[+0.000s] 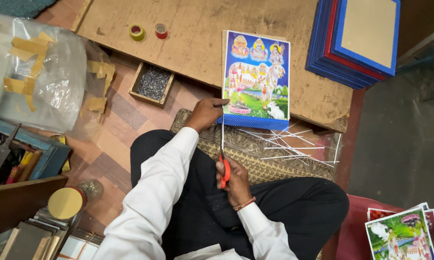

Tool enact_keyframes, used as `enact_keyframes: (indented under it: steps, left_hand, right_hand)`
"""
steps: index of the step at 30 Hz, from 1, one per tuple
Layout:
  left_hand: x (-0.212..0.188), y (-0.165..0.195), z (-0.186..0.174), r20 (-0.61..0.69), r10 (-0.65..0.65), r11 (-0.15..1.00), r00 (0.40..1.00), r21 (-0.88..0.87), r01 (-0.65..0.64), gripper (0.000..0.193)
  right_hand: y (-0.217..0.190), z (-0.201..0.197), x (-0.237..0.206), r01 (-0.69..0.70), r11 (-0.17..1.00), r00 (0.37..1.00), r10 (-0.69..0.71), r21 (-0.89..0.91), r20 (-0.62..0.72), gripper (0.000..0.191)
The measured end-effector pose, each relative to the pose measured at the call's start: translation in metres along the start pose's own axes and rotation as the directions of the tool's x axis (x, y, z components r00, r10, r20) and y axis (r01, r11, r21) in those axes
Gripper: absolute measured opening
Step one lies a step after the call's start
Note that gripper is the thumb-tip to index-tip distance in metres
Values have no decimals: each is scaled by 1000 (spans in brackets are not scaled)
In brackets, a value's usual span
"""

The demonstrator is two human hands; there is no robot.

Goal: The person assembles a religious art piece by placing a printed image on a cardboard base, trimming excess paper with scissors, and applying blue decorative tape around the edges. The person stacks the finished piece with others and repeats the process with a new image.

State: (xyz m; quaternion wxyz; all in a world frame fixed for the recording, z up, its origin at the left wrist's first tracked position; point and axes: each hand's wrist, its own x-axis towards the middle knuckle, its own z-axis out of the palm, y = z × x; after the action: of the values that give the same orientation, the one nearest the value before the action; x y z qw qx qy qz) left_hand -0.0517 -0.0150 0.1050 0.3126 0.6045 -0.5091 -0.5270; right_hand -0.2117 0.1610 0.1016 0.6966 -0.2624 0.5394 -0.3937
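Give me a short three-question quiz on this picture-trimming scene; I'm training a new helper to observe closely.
1. True or false: the right hand holds red-handled scissors.
2. What does the left hand touch? A) colourful print B) tape rolls C) box of small metal pieces
3. What lies on the mat under the print's lower edge?

Key: 1 true. 2 A. 3 thin white cut strips.
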Motion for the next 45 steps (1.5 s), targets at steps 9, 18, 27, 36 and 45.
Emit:
enact_keyframes:
  steps: [9, 18, 27, 36, 45]
  left_hand:
    - [-2, 0, 0, 13, 32, 999, 999, 18, -33, 47]
    - [-1, -4, 1, 26, 27, 1000, 999, -14, -26, 47]
    - [2, -8, 2, 19, 90, 996, 996, -7, -90, 44]
    - [-3, -1, 3, 24, 24, 1000, 999, -16, -24, 45]
    - [1, -10, 6, 13, 74, 997, 997, -28, -73, 44]
  right_hand:
    - [-2, -2, -3, 8, 998, 997, -13, 63, 75, 40]
    - [-5, 2, -6, 59, 998, 996, -61, 32, 58, 35]
    - [-5, 4, -2, 52, 999, 999, -52, 7, 14, 28]
    - [0, 2, 0, 65, 998, 998, -65, 21, 3, 29]
    - [-1, 4, 0, 56, 997, 997, -58, -46, -49, 40]
